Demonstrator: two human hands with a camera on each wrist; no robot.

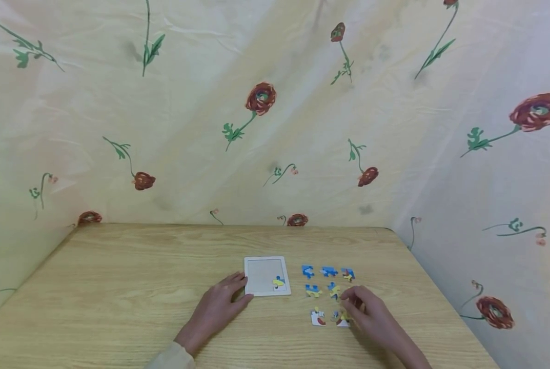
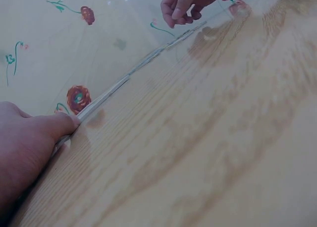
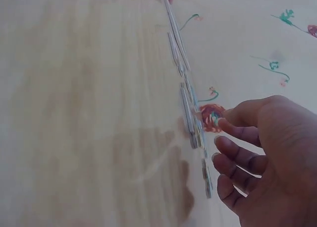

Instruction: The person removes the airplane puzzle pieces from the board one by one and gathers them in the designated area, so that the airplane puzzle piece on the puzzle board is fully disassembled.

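Observation:
A white-rimmed puzzle frame (image 1: 251, 292) lies on the wooden table. A yellow, blue and white jigsaw piece (image 1: 279, 283) sits in its lower right corner. My left hand (image 1: 220, 301) rests against the frame's lower left corner, fingers at the left rim and thumb at the bottom edge. My right hand (image 1: 369, 311) hovers with loosely bent fingers over the loose pieces at the right; in the right wrist view, nothing shows between its fingers (image 3: 240, 155). Beneath them, a white, yellow and red piece (image 1: 343, 323) is partly covered. Just left of the fingertips lies a yellow and blue piece (image 1: 333, 290).
Blue pieces (image 1: 328, 271) form a row right of the frame. Below lie a blue and yellow piece (image 1: 313, 291) and a white and red piece (image 1: 318, 319). A flowered cloth (image 1: 187, 113) hangs behind and beside the table (image 1: 131, 287).

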